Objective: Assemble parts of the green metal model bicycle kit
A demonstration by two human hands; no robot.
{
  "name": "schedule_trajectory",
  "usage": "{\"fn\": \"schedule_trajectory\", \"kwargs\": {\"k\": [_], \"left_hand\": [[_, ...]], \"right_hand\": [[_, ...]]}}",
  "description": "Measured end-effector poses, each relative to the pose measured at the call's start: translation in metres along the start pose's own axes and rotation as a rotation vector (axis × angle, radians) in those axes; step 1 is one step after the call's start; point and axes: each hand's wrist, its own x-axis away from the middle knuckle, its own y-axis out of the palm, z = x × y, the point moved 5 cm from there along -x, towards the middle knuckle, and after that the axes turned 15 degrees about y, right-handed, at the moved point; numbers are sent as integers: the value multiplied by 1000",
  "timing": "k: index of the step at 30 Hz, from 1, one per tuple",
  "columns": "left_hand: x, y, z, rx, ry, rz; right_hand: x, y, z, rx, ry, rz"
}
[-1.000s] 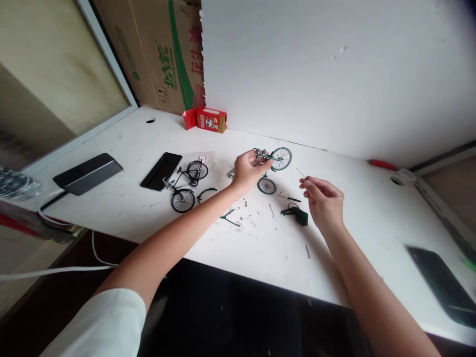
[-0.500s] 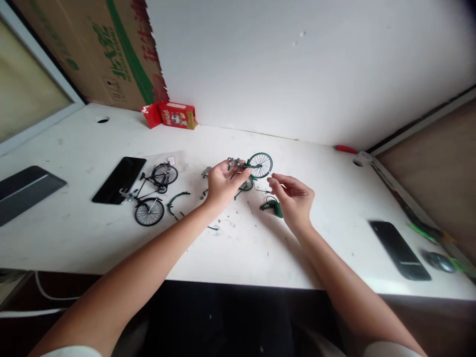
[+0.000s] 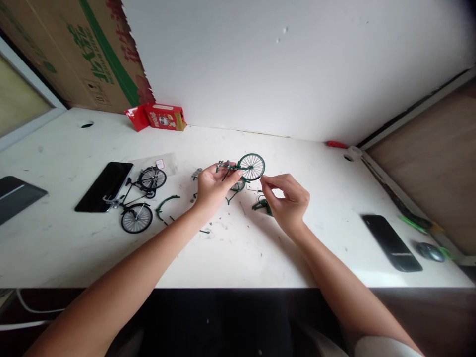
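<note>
The green model bicycle (image 3: 243, 171) is held just above the counter (image 3: 260, 258), near its middle, with the spoked wheel (image 3: 252, 166) pointing away to the right. The fingers of the left hand (image 3: 211, 186) are closed round the frame and the handlebar end. The right hand (image 3: 288, 201) is brought up just beside the wheel with thumb and forefinger pinched together; whether a small piece lies between them cannot be told.

The model is judged to be light but delicate. The frame tubes are thin, the spokes are fine, and it looks only partly put together, so it is likely to twist or shed parts if squeezed. It is best taken by the frame, close to where the tubes meet, and not by the wheel rim or spokes. The painted surface is probably smooth and somewhat slippery, so a steady pinch is called for rather than force.

In look, the frame is dark green and the handlebar parts silvery. A second small wheel is seen beneath the left hand's fingers.

A loose green part (image 3: 260, 204) lies just under the right hand, and a curved green mudguard (image 3: 165, 202) lies to the left, beside a finished black model bicycle (image 3: 137, 198) that touches a dark phone (image 3: 104, 186). Small pins and screws are scattered about the counter.
</note>
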Motion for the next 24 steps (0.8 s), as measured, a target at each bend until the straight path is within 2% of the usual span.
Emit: {"fn": "schedule_trajectory", "kwargs": {"k": [6,10,15,18,21,24], "left_hand": [[2,0,0,-15,-37,8],[1,0,1,-27,-10,7],[2,-1,1,-45,20,-1],[2,-2,1,-68,45,10],[1,-2,1,-98,61,10],[2,-1,2,-106,81,-8]], "right_hand": [[1,-3,-3,8,-88,48],[1,2,-1,12,-11,-13],[3,10,1,139,81,-108],[4,11,7,56,247,-139],[5,14,17,-220,524,-206],[5,20,22,-416,677,-291]]}}
